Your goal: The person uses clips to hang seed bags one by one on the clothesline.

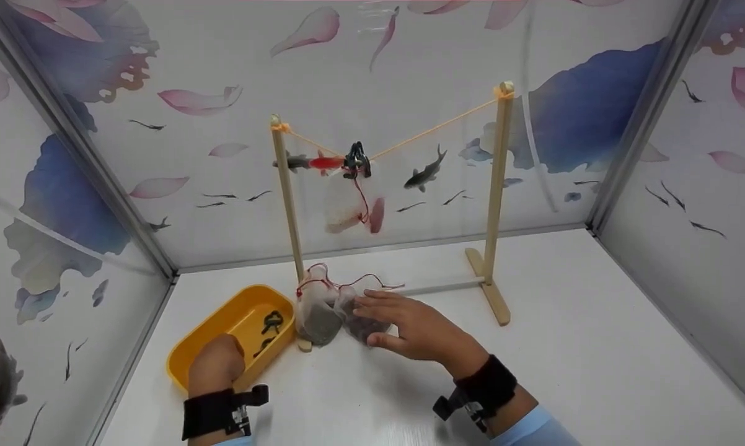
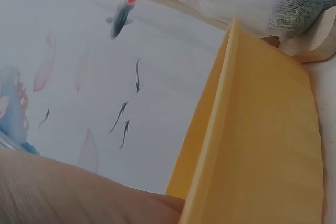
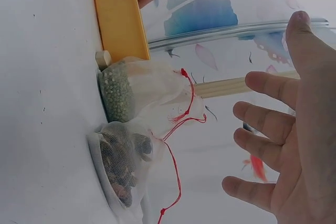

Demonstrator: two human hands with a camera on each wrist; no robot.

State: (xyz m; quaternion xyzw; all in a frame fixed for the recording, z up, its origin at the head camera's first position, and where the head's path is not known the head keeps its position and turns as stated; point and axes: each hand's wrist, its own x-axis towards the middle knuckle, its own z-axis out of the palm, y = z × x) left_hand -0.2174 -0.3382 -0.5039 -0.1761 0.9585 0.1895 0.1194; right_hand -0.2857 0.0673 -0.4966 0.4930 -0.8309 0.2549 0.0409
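My left hand (image 1: 216, 360) reaches down into a yellow plastic tub (image 1: 202, 328); its fingers are hidden, so whatever they hold cannot be seen. Dark green clips (image 1: 273, 322) lie in the tub beside it. My right hand (image 1: 417, 327) hovers with spread fingers just above two mesh drawstring bags, and the right wrist view shows its palm bare. One bag (image 3: 116, 92) holds green grain-like pieces and stands against the tub. The other bag (image 3: 118, 166), filled with dark dried pieces, lies beside it. Red drawstrings (image 1: 329, 282) trail from their necks.
Behind the bags stands a wooden frame, with a left post (image 1: 287, 204), a right post (image 1: 499, 186) and an orange cord (image 1: 434, 129) sagging between them. Dark clips (image 1: 357, 160) on the cord hold a pale mesh bag (image 1: 341, 210). Printed panels (image 1: 224, 49) enclose the white table (image 1: 595, 347).
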